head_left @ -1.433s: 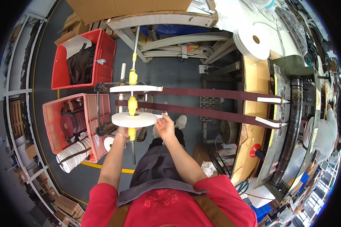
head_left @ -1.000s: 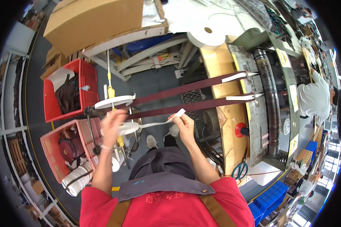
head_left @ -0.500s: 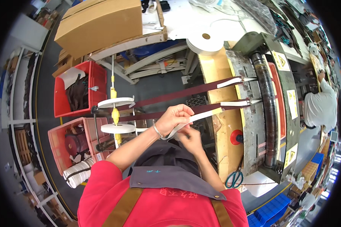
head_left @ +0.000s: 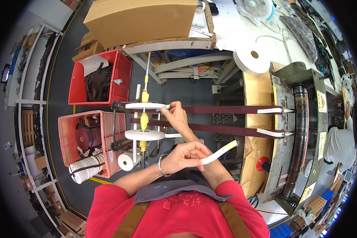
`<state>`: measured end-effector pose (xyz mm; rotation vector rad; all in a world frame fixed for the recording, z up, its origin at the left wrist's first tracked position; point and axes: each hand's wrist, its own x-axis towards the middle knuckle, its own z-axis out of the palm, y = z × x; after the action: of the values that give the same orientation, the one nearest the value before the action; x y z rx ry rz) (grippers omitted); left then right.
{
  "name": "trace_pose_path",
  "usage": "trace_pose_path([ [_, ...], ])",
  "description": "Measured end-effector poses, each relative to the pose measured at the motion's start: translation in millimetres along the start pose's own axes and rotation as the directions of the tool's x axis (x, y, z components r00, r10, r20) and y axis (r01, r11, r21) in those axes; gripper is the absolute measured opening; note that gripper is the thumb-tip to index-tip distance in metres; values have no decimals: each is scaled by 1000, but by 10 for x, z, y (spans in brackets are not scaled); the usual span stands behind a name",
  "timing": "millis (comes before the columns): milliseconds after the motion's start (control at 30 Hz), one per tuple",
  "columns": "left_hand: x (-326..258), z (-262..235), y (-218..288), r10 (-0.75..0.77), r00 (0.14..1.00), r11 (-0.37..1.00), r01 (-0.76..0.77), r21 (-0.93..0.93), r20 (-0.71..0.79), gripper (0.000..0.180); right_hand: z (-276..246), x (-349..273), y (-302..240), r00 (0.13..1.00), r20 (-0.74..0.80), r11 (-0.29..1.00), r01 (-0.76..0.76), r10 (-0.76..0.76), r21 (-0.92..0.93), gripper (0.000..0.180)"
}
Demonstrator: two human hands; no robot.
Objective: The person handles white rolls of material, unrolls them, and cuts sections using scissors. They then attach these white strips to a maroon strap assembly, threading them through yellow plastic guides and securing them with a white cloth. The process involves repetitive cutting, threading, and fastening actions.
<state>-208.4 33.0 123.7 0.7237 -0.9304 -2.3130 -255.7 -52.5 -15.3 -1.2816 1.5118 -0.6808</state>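
My left hand [head_left: 184,156] clenches a light, floppy white tape strip [head_left: 219,152]; my right hand [head_left: 175,114] pinches the upper reel's [head_left: 144,106] tape end.

Red short-sleeved shirt under a grey apron, at the lower middle of the frame.
Brown straps run over both shoulders; red marks sit on the apron's bib. A thin silver bangle [head_left: 161,166] circles one wrist; forearms are bare.

Cardboard box [head_left: 141,20]; yellow warning signs [head_left: 321,104]
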Motion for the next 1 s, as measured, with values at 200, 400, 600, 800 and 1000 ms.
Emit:
trace_pose_path([
  [200,-135,-382,-189,-214,972,849,235,-473,97,36,-18,163,236,994,1,817,-94,113,569,22],
  [400,39,-534,-239,-302,946,898,324,-297,119,18,-562,-40,297,984,140,665,-178,111,726,20],
  [600,792,-624,160,49,992,830,-106,548,117,13,-1049,-427,469,988,135,463,-154,74,873,16],
  [800,1364,-778,93,-363,895,756,121,643,258,15,-1654,-936,419,999,-14,393,-2,38,919,16],
  [1000,1582,-288,-194,-424,848,812,201,548,317,16,-1976,-1414,662,976,-175,323,126,126,938,19],
])
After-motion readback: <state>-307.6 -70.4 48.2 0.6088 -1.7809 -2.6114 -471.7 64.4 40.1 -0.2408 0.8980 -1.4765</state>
